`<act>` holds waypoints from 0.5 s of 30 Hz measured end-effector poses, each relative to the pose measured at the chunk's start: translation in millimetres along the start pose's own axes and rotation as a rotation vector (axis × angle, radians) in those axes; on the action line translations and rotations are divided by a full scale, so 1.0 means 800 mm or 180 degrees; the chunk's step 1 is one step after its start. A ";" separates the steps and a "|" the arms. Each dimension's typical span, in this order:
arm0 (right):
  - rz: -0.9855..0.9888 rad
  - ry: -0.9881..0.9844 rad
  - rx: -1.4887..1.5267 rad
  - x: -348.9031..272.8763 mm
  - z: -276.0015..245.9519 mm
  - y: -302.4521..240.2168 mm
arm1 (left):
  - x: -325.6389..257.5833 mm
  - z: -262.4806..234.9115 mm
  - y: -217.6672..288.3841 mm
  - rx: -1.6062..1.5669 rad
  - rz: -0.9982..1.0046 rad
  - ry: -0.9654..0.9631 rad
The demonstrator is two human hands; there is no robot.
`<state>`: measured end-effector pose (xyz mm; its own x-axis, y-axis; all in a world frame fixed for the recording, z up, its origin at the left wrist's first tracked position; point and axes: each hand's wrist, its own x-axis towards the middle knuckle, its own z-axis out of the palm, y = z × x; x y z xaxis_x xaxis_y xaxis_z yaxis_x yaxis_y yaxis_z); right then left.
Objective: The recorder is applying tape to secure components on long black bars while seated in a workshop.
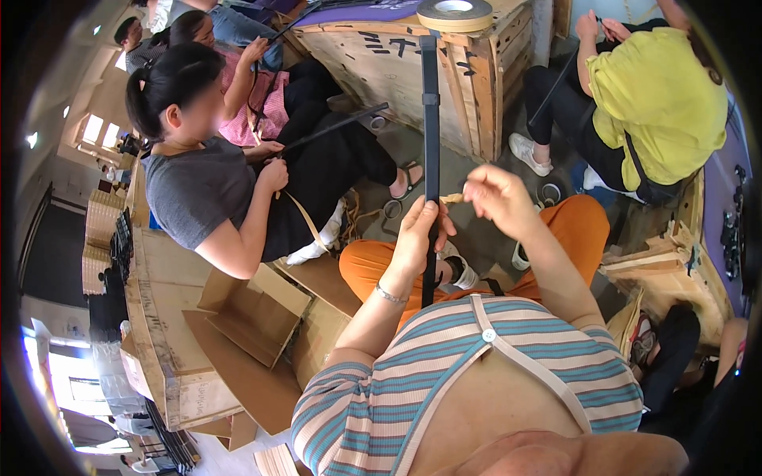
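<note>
A long black belt-like strap (431, 147) stands nearly upright in front of my chest, with a darker band around it near the top. Fingers and thumb of my left hand (417, 232) are closed around its lower part. To the right, my right hand (502, 200) is raised with its fingers bent in. Between the hands, a small crumpled tan strip (452, 198) meets the fingertips of my right hand, close to the strap. The strap's lower end runs down toward my lap, where my shirt cuts it off from view.
A wooden crate (381, 75) with a tape roll (455, 13) on top stands ahead. Open cardboard boxes (254, 317) lie at left. A person in grey (194, 174) sits close on the left with a black strap; another in yellow-green (655, 103) sits at right.
</note>
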<state>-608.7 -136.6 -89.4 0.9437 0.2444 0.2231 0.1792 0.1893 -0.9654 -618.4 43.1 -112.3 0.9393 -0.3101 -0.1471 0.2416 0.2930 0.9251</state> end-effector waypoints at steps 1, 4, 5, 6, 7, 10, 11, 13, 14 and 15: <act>-0.0159 0.0074 -0.0147 0.006 -0.004 -0.005 | -0.003 0.000 0.003 -0.0074 0.0028 -0.0134; -0.0335 0.0158 -0.0598 0.016 -0.011 -0.011 | -0.009 0.006 0.012 0.0001 0.0041 -0.0329; -0.0404 0.0126 -0.0748 0.018 -0.010 -0.016 | -0.010 0.009 0.015 0.0018 0.0000 -0.0343; -0.0471 0.0085 -0.0896 0.020 -0.009 -0.020 | -0.011 0.011 0.016 0.0034 -0.0038 -0.0349; -0.0365 0.0111 -0.0834 0.022 -0.010 -0.020 | -0.013 0.012 0.018 0.0043 -0.0052 -0.0359; -0.0561 0.0199 -0.0949 0.026 -0.013 -0.029 | -0.015 0.014 0.023 -0.0005 -0.0038 -0.0453; -0.0578 0.0193 -0.0903 0.026 -0.013 -0.032 | -0.016 0.015 0.024 0.0050 -0.0042 -0.0441; -0.0551 0.0193 -0.0830 0.026 -0.009 -0.031 | -0.017 0.016 0.025 0.0107 -0.0050 -0.0426; -0.0526 0.0188 -0.0760 0.027 -0.008 -0.030 | -0.017 0.016 0.025 0.0148 -0.0054 -0.0420; -0.0523 0.0189 -0.0759 0.027 -0.007 -0.030 | -0.017 0.016 0.025 0.0187 -0.0056 -0.0415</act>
<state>-590.9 -141.0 -61.9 0.9100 0.1715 0.3775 0.3846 -0.0088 -0.9230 -629.4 41.4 -86.9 0.8945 -0.4307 -0.1204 0.2396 0.2342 0.9422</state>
